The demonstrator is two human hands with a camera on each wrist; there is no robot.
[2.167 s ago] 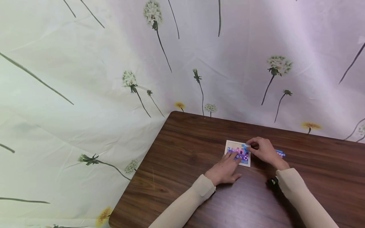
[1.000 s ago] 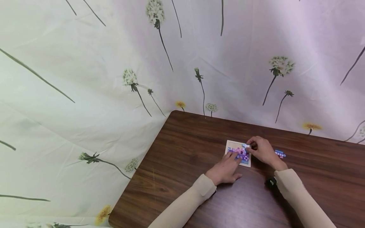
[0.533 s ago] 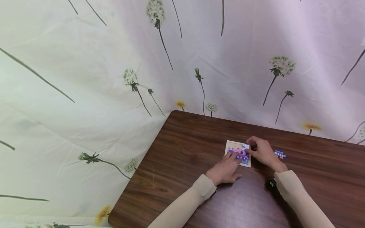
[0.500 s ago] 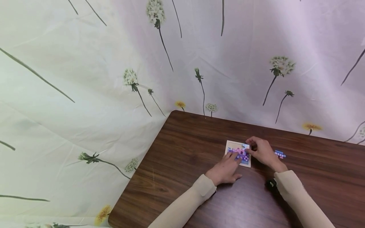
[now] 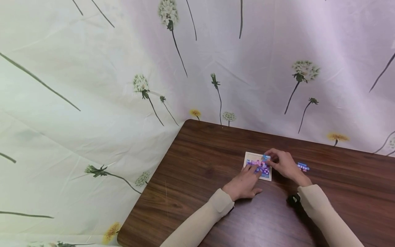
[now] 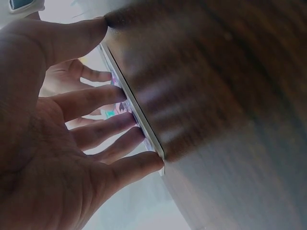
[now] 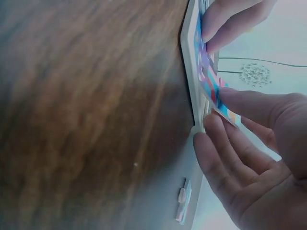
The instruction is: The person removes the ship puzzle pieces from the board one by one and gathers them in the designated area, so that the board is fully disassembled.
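A small square puzzle board [image 5: 249,159] with a pale rim lies on the dark wooden table [image 5: 210,161]. Purple, pink and blue pieces fill part of it. My left hand [image 5: 250,172] lies flat with straight fingers [image 6: 103,96] resting on the board's near left part. My right hand [image 5: 269,158] is at the board's far right corner. There its thumb and fingers pinch a colourful puzzle piece [image 7: 213,93], which is tilted up from the board's edge [image 7: 188,72]. One loose blue and pink piece [image 5: 303,167] lies on the table just right of the right hand.
The table's left edge [image 5: 148,192] and far edge meet a floral cloth backdrop [image 5: 123,85]. A black wrist camera [image 5: 293,199] sits under the right sleeve. The loose piece [image 7: 182,199] also shows in the right wrist view, near the palm.
The right hand has shifted very slightly at the board's far right corner with its piece. The left hand and the board have stayed in place.
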